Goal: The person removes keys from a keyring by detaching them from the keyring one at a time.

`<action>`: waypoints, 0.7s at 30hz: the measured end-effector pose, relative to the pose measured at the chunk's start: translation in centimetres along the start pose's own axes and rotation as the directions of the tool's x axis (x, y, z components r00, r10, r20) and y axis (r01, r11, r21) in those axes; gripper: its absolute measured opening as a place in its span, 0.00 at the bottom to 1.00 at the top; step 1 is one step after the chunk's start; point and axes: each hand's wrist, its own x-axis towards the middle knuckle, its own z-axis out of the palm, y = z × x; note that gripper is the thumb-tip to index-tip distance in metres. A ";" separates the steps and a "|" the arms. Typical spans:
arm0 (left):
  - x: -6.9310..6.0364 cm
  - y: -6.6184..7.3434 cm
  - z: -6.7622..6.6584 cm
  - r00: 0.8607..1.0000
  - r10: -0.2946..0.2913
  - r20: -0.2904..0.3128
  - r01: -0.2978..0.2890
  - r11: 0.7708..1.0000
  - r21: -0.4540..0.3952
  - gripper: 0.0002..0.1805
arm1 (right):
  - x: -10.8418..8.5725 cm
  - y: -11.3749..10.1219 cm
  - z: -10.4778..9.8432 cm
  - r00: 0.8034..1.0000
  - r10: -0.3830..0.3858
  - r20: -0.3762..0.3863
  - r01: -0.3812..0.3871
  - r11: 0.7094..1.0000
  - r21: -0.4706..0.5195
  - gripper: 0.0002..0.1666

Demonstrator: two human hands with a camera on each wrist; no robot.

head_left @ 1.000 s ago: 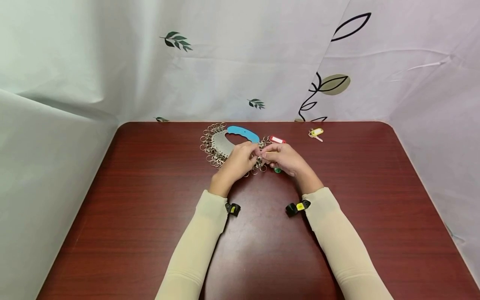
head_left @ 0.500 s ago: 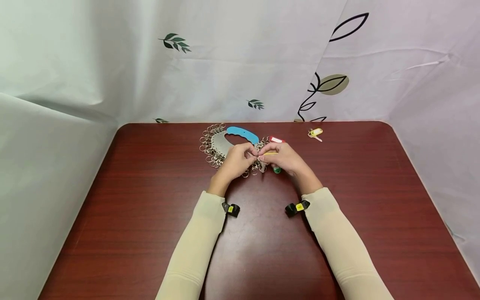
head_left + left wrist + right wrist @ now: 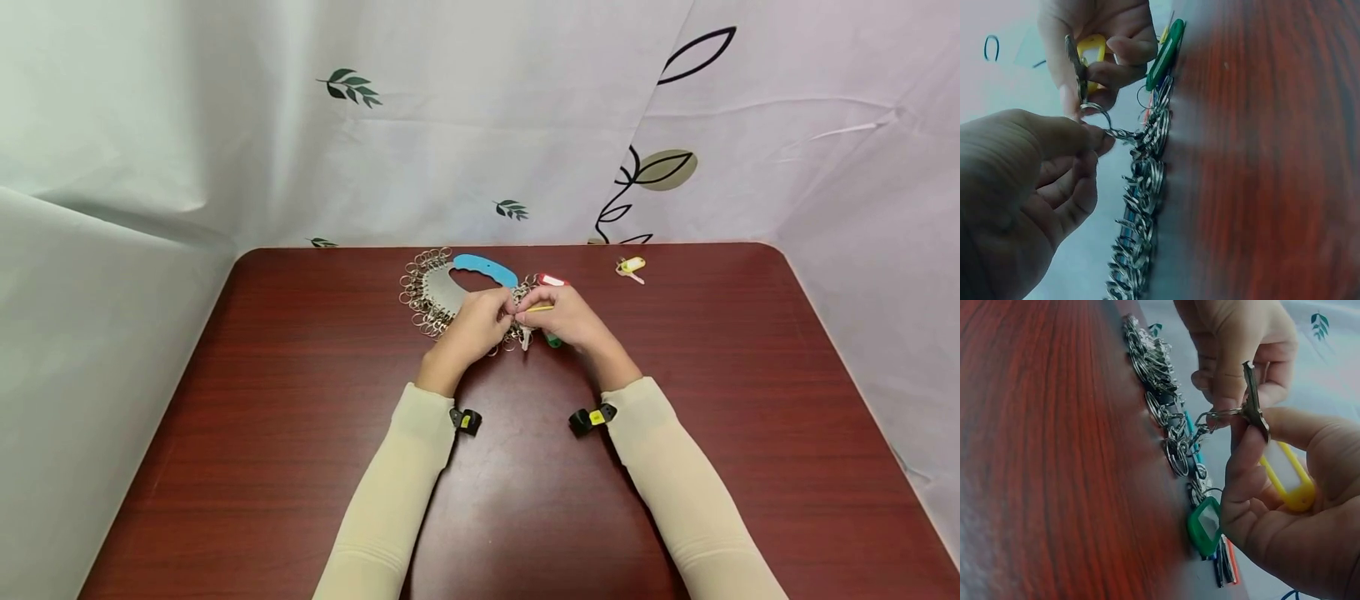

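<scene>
Both hands meet over the right end of a grey metal plate (image 3: 442, 288) with a blue handle (image 3: 486, 268) and many small rings along its edge. My left hand (image 3: 478, 321) pinches a split key ring (image 3: 1099, 112), joined to a clip at the plate's edge. With thumb and forefinger, my right hand (image 3: 564, 315) pinches a key (image 3: 1252, 403) at its head, beside that ring. A yellow key tag (image 3: 1286, 478) lies within the right fingers. Whether the key is threaded on the ring is hard to tell.
Beside the right hand, a red tag (image 3: 554, 280) and a green tag (image 3: 553, 341) hang at the plate's edge. Another key with a yellow tag (image 3: 633, 264) lies farther right on the brown table (image 3: 300, 467). A white patterned curtain (image 3: 450, 125) stands behind.
A key blade now shows clearly below the right fingers, where it was hidden a second ago. Both hands keep nearly the same place, fingertips shifting slightly at the ring.
</scene>
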 end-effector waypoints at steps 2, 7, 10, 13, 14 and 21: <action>0.0 0.2 0.0 0.999 0.027 0.017 -0.028 0.998 0.053 0.05 | -0.1 0.0 0.0 1.000 0.012 -0.008 -0.012 1.000 0.000 0.10; 0.0 0.3 0.1 1.000 -0.003 0.022 0.002 1.000 0.026 0.05 | -0.1 0.0 -0.1 0.999 0.033 -0.009 -0.033 0.999 0.006 0.10; 0.0 0.0 0.1 0.999 -0.031 0.015 0.032 0.999 -0.038 0.05 | 0.0 0.1 -0.3 0.999 0.044 -0.008 -0.044 0.999 0.024 0.10; 0.0 -0.4 0.1 0.998 -0.049 0.028 0.051 0.995 -0.091 0.03 | 0.0 0.2 -0.5 0.998 0.056 0.001 -0.056 0.997 0.053 0.08; 0.0 -0.5 0.1 0.998 -0.052 0.033 0.055 0.993 -0.103 0.02 | 0.0 0.1 -0.5 0.998 0.056 0.006 -0.057 0.996 0.063 0.08; -0.1 -1.0 0.1 0.996 -0.082 0.030 0.087 0.972 -0.219 0.01 | -0.1 -0.1 -0.6 0.997 0.061 0.039 -0.065 0.993 0.101 0.07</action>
